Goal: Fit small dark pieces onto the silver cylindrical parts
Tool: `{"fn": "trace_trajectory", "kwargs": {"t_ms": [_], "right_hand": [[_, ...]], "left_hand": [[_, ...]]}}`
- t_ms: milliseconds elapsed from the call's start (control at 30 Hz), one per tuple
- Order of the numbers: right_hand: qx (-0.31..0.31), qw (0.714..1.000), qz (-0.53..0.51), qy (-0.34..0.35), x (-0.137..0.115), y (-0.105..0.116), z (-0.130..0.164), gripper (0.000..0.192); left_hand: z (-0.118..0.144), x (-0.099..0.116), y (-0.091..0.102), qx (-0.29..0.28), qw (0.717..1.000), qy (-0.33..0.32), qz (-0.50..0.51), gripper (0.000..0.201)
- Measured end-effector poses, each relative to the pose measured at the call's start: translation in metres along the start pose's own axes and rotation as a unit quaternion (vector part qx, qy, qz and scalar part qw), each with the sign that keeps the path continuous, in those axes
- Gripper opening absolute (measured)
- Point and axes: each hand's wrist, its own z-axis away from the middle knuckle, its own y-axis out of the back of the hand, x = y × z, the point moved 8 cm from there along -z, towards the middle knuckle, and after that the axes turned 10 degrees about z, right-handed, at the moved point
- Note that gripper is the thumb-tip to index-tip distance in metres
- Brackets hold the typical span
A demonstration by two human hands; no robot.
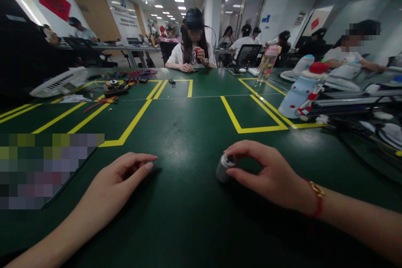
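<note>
You're at a broad green table (188,134) marked out in yellow tape lines (132,123), and it runs well away beyond your grip to where another person (191,50) sits facing you with something red held up in their fingers. Out past your right hand and off to its right stand a pale blue bottle with a red cap (301,90) and, farther back, a clear drink bottle (268,63); far beyond your left hand lies a tangle of coloured wires (132,76) beside a white fan (59,83) tipped on its side. Now the hands: your right hand (270,173), red cord at the wrist, curls over a small grey cylinder (224,167) lying on the table, thumb under its near side, fingertips arched over the top, a loose pinch rather than a clamp. Your left hand (121,176) rests on the table well to the left of it, fingers bunched towards the thumb; I can't tell whether anything sits inside. That cylinder looks hard, smooth and light, likely to roll, so pinch it across the round body.
</note>
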Motion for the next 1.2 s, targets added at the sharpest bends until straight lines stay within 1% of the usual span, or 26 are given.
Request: {"fn": "trace_trajectory", "kwargs": {"t_ms": [67, 100, 167, 233, 267, 300, 400, 467, 533, 633, 700, 800, 900, 967, 1033, 1100, 1133, 1200], "right_hand": [[-0.036, 0.998, -0.017, 0.049, -0.019, -0.017, -0.004, 0.024], [-0.044, 0.997, -0.021, 0.057, -0.021, -0.021, -0.004, 0.025], [-0.043, 0.998, -0.032, 0.039, -0.016, -0.025, -0.002, 0.037], [-0.04, 0.997, -0.062, 0.001, -0.004, -0.028, 0.002, 0.055], [-0.041, 0.996, -0.082, -0.015, 0.001, -0.031, 0.003, 0.061], [-0.044, 0.994, -0.101, -0.027, 0.005, -0.034, 0.004, 0.063], [-0.052, 0.989, -0.13, -0.043, 0.011, -0.042, 0.006, 0.056], [-0.046, 0.99, -0.129, -0.042, 0.011, -0.043, 0.006, 0.054], [-0.039, 0.992, -0.118, -0.039, 0.012, -0.041, 0.006, 0.053], [-0.027, 0.996, -0.074, -0.037, 0.013, -0.033, 0.007, 0.05], [-0.01, 0.999, -0.031, -0.039, 0.016, -0.022, 0.008, 0.047], [0.025, 0.997, 0.034, -0.066, 0.033, 0.003, 0.014, 0.041], [0.076, 0.983, 0.089, -0.14, 0.07, 0.04, 0.03, 0.042], [0.117, 0.965, 0.126, -0.199, 0.1, 0.069, 0.045, 0.049], [0.151, 0.94, 0.175, -0.251, 0.129, 0.099, 0.061, 0.053], [0.175, 0.907, 0.235, -0.302, 0.155, 0.126, 0.077, 0.051], [0.182, 0.89, 0.26, -0.327, 0.168, 0.137, 0.085, 0.049], [0.192, 0.862, 0.296, -0.364, 0.192, 0.157, 0.101, 0.048]], "left_hand": [[0.0, -0.004, -0.001, -0.007, 1.0, -0.004, 0.006, 0.042], [0.0, -0.003, -0.001, -0.009, 1.0, -0.006, 0.009, 0.042], [0.001, 0.006, -0.006, -0.014, 1.0, -0.026, 0.012, 0.041], [0.003, 0.03, -0.017, -0.029, 0.997, -0.074, 0.017, 0.038], [0.006, 0.046, -0.026, -0.043, 0.993, -0.109, 0.023, 0.036], [0.008, 0.064, -0.036, -0.065, 0.987, -0.142, 0.036, 0.033], [0.014, 0.114, -0.061, -0.106, 0.967, -0.217, 0.086, 0.025], [0.014, 0.133, -0.071, -0.124, 0.96, -0.226, 0.114, 0.017], [0.009, 0.137, -0.07, -0.117, 0.963, -0.204, 0.132, 0.013], [0.002, 0.125, -0.064, -0.087, 0.972, -0.167, 0.139, 0.015], [-0.001, 0.116, -0.068, -0.093, 0.974, -0.172, 0.117, 0.015], [-0.001, 0.105, -0.089, -0.125, 0.969, -0.212, 0.033, 0.016], [0.0, 0.098, -0.107, -0.135, 0.961, -0.237, -0.044, 0.018], [0.0, 0.096, -0.112, -0.135, 0.96, -0.238, -0.065, 0.02], [0.001, 0.096, -0.11, -0.138, 0.961, -0.233, -0.059, 0.022], [0.001, 0.095, -0.1, -0.139, 0.966, -0.217, -0.033, 0.026], [0.0, 0.093, -0.092, -0.134, 0.969, -0.205, -0.017, 0.029], [-0.002, 0.083, -0.069, -0.113, 0.979, -0.167, 0.011, 0.033]]}}
